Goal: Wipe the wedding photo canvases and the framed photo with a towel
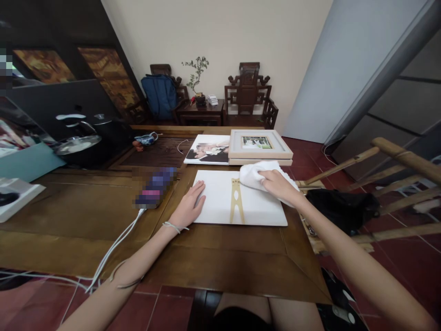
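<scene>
White panel [213, 195], centre: parted from stacked frames [258, 145] above by narrow strip of surface [237, 257]; left edge touched by flattened left hand [189, 202]; white cloth [253, 174] gripped by curled right hand [279, 186].

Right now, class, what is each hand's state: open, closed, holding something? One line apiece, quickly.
Left hand: open, resting at the left edge of the white panel.
Right hand: closed, its grip on the white cloth.
</scene>
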The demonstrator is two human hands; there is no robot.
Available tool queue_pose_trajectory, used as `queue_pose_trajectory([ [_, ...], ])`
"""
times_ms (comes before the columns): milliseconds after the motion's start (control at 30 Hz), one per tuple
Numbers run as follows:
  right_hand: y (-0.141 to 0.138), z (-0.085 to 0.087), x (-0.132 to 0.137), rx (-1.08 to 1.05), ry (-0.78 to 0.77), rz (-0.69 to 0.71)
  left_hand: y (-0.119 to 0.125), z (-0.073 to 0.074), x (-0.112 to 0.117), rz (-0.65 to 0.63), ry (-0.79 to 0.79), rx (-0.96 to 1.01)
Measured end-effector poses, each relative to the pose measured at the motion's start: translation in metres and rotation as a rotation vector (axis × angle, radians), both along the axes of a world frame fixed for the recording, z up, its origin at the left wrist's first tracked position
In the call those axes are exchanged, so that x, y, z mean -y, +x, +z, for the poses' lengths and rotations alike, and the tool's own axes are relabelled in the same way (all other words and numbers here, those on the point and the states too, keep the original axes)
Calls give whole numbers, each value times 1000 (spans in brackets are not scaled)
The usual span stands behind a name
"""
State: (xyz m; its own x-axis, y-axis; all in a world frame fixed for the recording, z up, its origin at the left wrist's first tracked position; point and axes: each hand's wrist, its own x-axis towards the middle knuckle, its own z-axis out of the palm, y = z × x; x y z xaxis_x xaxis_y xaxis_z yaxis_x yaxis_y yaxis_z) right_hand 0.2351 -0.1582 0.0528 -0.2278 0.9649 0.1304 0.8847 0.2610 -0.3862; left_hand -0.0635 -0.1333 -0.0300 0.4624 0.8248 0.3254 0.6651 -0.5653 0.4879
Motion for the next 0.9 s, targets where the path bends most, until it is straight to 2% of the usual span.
queue_pose_trajectory([
  [233,-10,-8,110,26,-108,-13,1,-3,0,9,-2,-6],
  [333,-11,-8,134,12,-145,31,1,-4,0,7,7,-3],
  [433,-9,-3,118,10,-144,55,1,-3,0,9,16,1],
  [567,-1,3,52,-4,-100,38,1,-1,0,9,8,-5],
  [700,6,2,-8,-30,-13,41,1,1,1,1,-1,5],
  [800,7,-2,-23,-35,12,17,1,1,1,5,7,6],
  [900,4,-5,-10,-35,23,9,1,0,1,5,1,0],
])
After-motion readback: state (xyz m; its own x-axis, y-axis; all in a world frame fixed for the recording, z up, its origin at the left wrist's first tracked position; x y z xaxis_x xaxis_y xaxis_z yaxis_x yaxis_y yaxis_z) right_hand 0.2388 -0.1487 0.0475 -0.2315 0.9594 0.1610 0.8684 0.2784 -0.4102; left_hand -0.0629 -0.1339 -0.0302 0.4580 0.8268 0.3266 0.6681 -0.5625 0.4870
